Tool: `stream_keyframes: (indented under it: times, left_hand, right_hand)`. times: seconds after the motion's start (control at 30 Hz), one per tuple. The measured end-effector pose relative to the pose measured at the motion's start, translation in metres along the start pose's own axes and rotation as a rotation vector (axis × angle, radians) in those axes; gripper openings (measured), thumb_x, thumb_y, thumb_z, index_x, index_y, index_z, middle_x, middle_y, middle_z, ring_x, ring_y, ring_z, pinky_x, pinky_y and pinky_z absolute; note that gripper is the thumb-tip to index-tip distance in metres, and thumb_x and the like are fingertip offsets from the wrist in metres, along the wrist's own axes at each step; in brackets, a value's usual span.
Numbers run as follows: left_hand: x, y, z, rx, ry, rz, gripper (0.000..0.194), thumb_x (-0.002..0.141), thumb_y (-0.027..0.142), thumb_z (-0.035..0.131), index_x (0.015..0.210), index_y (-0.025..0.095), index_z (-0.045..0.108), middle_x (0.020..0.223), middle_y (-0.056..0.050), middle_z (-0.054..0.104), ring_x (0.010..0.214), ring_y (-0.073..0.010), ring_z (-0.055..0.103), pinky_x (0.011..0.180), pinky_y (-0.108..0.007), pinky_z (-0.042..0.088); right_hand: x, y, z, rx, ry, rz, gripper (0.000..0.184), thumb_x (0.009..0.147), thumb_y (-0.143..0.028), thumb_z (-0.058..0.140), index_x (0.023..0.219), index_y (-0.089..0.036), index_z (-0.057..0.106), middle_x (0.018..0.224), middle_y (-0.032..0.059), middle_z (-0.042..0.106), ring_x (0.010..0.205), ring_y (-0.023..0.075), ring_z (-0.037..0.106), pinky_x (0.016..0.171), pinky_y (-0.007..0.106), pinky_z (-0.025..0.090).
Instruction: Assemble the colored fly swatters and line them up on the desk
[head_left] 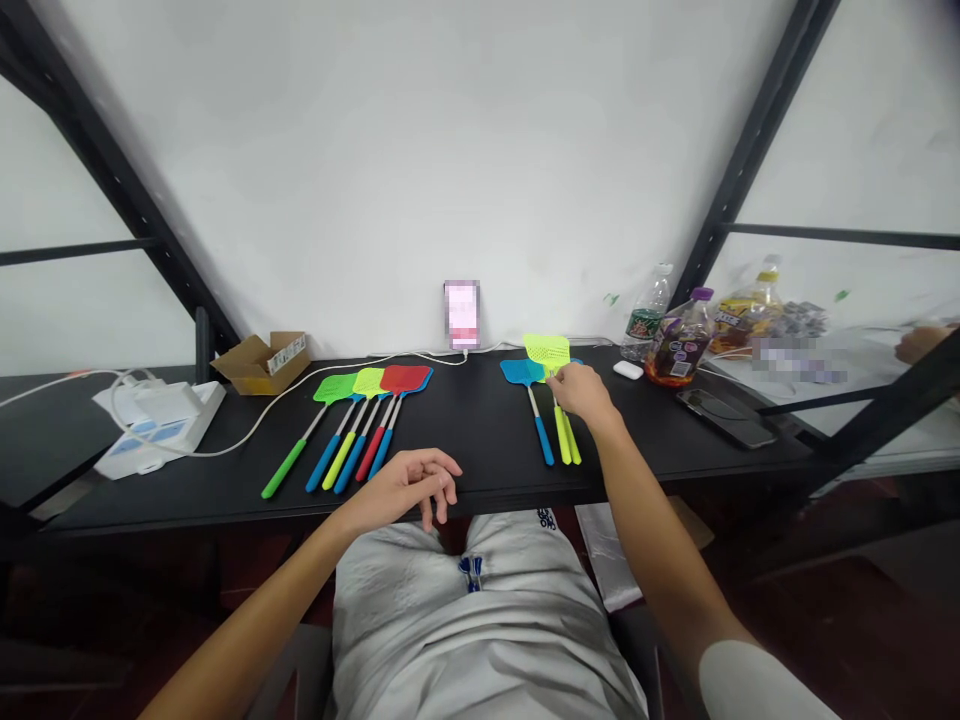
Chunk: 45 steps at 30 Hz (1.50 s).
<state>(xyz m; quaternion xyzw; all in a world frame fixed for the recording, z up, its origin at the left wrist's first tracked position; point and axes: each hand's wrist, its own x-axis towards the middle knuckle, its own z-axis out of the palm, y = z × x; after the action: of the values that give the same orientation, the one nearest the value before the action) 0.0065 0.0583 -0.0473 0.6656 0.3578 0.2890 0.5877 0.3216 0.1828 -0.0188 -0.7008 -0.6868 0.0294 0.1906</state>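
On the right of the black table, my right hand (579,392) pinches the shaft of a yellow-green fly swatter (547,348). Another yellow-green handle (572,438) lies close beside its handle, and a bit of blue mesh shows behind my fingers. Just left of them is a blue fly swatter (523,372). My left hand (420,482) hovers by the table's front edge, fingers loosely bent and apart, holding nothing. Near it, a row of overlapping fly swatters includes a green one (335,388), a yellow-green one (369,381) and a red one (406,378), with blue handles among them.
A phone (462,315) leans on the wall, its white cable running left. An open cardboard box (264,364) and a white box (161,430) stand left. At right are two bottles (679,340), a white case (628,370) and a dark phone (726,417). Metal frame bars flank the table.
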Motion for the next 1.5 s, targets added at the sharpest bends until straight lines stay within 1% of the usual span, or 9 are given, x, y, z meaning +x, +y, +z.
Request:
stream_keyframes:
  times: [0.13, 0.33, 0.53, 0.7, 0.9, 1.0, 1.1, 1.33, 1.5]
  left_hand:
    - [0.001, 0.001, 0.001, 0.000, -0.005, 0.002, 0.032, 0.092, 0.042, 0.062, 0.105, 0.012, 0.061, 0.080, -0.007, 0.067, 0.062, -0.0171, 0.068, 0.047, -0.026, 0.055]
    - [0.001, 0.001, 0.000, 0.001, -0.013, 0.002, 0.031, 0.093, 0.041, 0.061, 0.105, 0.012, 0.059, 0.081, -0.007, 0.067, 0.062, -0.0175, 0.068, 0.048, -0.026, 0.055]
    - [0.000, 0.001, 0.001, 0.012, -0.012, 0.005, 0.031, 0.094, 0.040, 0.060, 0.106, 0.012, 0.060, 0.081, -0.007, 0.066, 0.063, -0.0176, 0.068, 0.048, -0.026, 0.055]
    - [0.000, 0.001, 0.000, 0.009, -0.014, 0.005, 0.031, 0.093, 0.041, 0.061, 0.106, 0.012, 0.060, 0.081, -0.007, 0.066, 0.063, -0.0176, 0.068, 0.048, -0.026, 0.055]
    - [0.001, -0.001, -0.001, 0.011, -0.014, 0.006, 0.030, 0.094, 0.040, 0.060, 0.107, 0.013, 0.060, 0.081, -0.006, 0.067, 0.063, -0.0172, 0.068, 0.048, -0.026, 0.055]
    - [0.000, -0.002, -0.001, 0.021, -0.010, 0.010, 0.030, 0.095, 0.040, 0.059, 0.107, 0.013, 0.060, 0.081, -0.006, 0.066, 0.062, -0.0170, 0.068, 0.048, -0.026, 0.055]
    - [0.000, -0.003, -0.001, 0.034, -0.008, 0.011, 0.030, 0.095, 0.040, 0.058, 0.108, 0.013, 0.060, 0.082, -0.006, 0.067, 0.063, -0.0171, 0.068, 0.049, -0.026, 0.055]
    - [0.000, -0.003, -0.002, 0.035, -0.017, 0.012, 0.029, 0.095, 0.040, 0.057, 0.107, 0.013, 0.059, 0.082, -0.006, 0.067, 0.063, -0.0169, 0.068, 0.049, -0.025, 0.055]
    - [0.000, -0.002, 0.000, 0.033, -0.009, 0.008, 0.029, 0.095, 0.040, 0.057, 0.107, 0.014, 0.058, 0.082, -0.006, 0.066, 0.063, -0.0171, 0.067, 0.049, -0.027, 0.054]
  right_hand:
    - [-0.002, -0.004, 0.006, -0.023, -0.034, 0.011, 0.027, 0.093, -0.033, 0.053, 0.082, -0.015, 0.069, 0.084, 0.0188, 0.069, 0.085, 0.0292, 0.067, 0.068, 0.034, 0.045]
    - [-0.007, -0.008, 0.009, -0.033, -0.094, -0.009, 0.008, 0.085, -0.019, 0.060, 0.085, -0.015, 0.067, 0.086, 0.0173, 0.067, 0.083, 0.0300, 0.067, 0.067, 0.035, 0.046]
    - [-0.010, -0.011, 0.007, -0.031, -0.080, -0.005, 0.019, 0.085, -0.015, 0.059, 0.103, -0.014, 0.065, 0.101, 0.0198, 0.066, 0.095, 0.0326, 0.065, 0.072, 0.036, 0.047]
    - [-0.012, -0.012, 0.006, -0.041, -0.069, -0.007, 0.019, 0.088, -0.015, 0.055, 0.105, -0.014, 0.064, 0.106, 0.0196, 0.065, 0.100, 0.0329, 0.065, 0.074, 0.035, 0.047]
    - [-0.011, -0.014, 0.006, -0.057, -0.075, 0.018, 0.024, 0.090, -0.024, 0.057, 0.111, -0.014, 0.063, 0.110, 0.0173, 0.065, 0.104, 0.0329, 0.064, 0.075, 0.034, 0.047]
    - [-0.011, -0.015, 0.006, -0.066, -0.092, 0.026, 0.025, 0.088, -0.026, 0.061, 0.110, -0.015, 0.064, 0.109, 0.0162, 0.065, 0.103, 0.0320, 0.065, 0.075, 0.033, 0.048]
    - [-0.011, -0.015, 0.006, -0.074, -0.109, 0.027, 0.026, 0.084, -0.024, 0.064, 0.108, -0.015, 0.065, 0.106, 0.0154, 0.065, 0.102, 0.0314, 0.065, 0.074, 0.033, 0.047]
    - [-0.012, -0.014, 0.006, -0.076, -0.119, 0.039, 0.022, 0.082, -0.017, 0.061, 0.104, -0.015, 0.065, 0.100, 0.0141, 0.064, 0.095, 0.0293, 0.066, 0.066, 0.031, 0.045]
    - [-0.010, -0.013, 0.008, -0.085, -0.121, 0.032, 0.016, 0.080, -0.012, 0.060, 0.095, -0.015, 0.065, 0.089, 0.0127, 0.063, 0.087, 0.0271, 0.066, 0.063, 0.029, 0.043]
